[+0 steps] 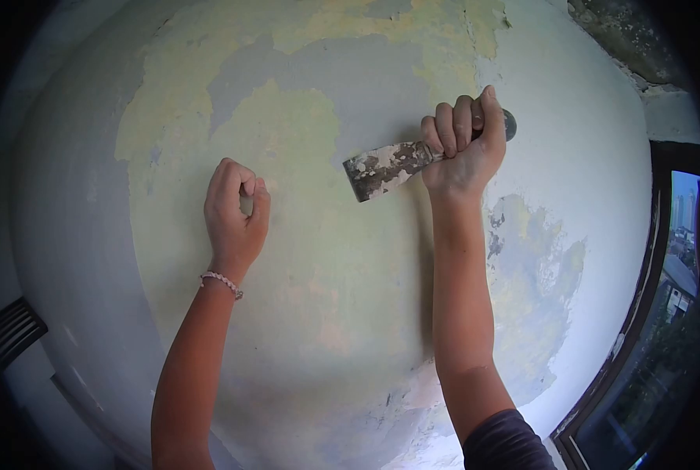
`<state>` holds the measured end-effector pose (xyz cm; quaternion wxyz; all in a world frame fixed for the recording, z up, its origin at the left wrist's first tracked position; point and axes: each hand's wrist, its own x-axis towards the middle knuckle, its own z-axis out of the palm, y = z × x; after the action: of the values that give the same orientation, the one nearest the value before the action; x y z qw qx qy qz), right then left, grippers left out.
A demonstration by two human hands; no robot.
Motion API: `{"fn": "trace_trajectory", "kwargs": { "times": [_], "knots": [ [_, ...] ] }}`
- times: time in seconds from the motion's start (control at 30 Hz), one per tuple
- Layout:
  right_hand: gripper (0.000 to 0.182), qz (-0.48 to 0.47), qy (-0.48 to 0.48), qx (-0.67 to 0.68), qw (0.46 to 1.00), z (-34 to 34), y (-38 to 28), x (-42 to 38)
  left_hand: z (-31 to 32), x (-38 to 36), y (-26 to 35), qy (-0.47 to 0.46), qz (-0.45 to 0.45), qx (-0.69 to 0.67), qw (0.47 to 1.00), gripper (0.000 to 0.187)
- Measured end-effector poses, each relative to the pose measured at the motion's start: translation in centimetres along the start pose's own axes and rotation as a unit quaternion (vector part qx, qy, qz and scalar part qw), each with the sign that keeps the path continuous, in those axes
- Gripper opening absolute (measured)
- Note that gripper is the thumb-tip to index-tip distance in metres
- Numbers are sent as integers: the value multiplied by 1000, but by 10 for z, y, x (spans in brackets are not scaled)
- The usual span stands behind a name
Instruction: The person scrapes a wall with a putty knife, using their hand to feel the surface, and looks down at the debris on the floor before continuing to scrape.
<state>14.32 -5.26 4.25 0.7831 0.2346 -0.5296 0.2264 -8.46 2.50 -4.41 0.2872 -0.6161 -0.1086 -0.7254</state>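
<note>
In the head view my right hand [467, 145] is wrapped round the dark handle of a putty knife [387, 168]. Its flat blade points left and down across the wall, and dried white paint or filler spots the metal. The handle's rounded end shows at the right of my fist. My left hand [236, 202] is curled into a loose fist in front of the wall, left of the blade, with nothing showing in it. A braided bracelet [223, 283] circles that wrist. Behind both hands spreads the wall [303, 258], patchy with yellow-green, grey and white layers.
Along the right edge a dark-framed window [654, 313] looks out on buildings and greenery. A dark slatted object [16, 330] stands at the lower left. Paint is peeled and stained dark at the upper right corner [628, 39]. Rough flaked patches [534, 290] lie right of my right forearm.
</note>
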Motion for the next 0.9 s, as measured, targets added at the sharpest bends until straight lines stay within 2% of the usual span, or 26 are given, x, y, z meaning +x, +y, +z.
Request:
{"fn": "trace_trajectory", "kwargs": {
  "times": [0.1,0.13,0.23,0.27,0.4,0.53,0.63,0.67,0.7,0.77,0.8,0.83,0.9],
  "knots": [
    [40,-116,-58,-22,991,-4,-24,1,1,0,-5,11,11,-29,999,19],
    [42,-132,-119,-13,984,-8,-39,1,-1,3,-6,10,17,-13,1000,19],
    [46,-121,-53,-69,989,-1,-16,2,-3,-2,-5,-2,11,7,1000,19],
    [47,-74,-44,-87,992,7,-5,-2,-3,-2,-5,-4,6,4,1000,19],
    [48,-146,-114,-63,981,3,-41,5,0,-1,-8,20,2,-51,999,19],
    [46,-94,-38,-109,989,11,-24,3,2,-2,-7,13,12,-38,999,19],
    [45,-138,-109,-98,979,13,-47,5,-1,-2,-8,9,10,-20,1000,19],
    [44,-157,-164,-70,971,4,-62,11,0,-2,-9,12,13,-14,1000,19],
    [45,-147,-187,-47,970,0,-74,14,0,-1,-10,13,15,-10,1000,19],
    [45,-149,-111,-95,978,-7,-39,21,-2,-2,-7,9,22,-2,1000,19],
    [45,-87,-44,-95,991,5,-14,11,-1,0,-6,8,28,1,1000,19],
    [46,-19,-63,-60,996,9,-3,6,0,0,-4,7,21,-6,1000,19],
    [44,-83,-109,-81,987,15,-14,6,-2,-1,-3,4,11,-12,1000,19]
  ]
}}
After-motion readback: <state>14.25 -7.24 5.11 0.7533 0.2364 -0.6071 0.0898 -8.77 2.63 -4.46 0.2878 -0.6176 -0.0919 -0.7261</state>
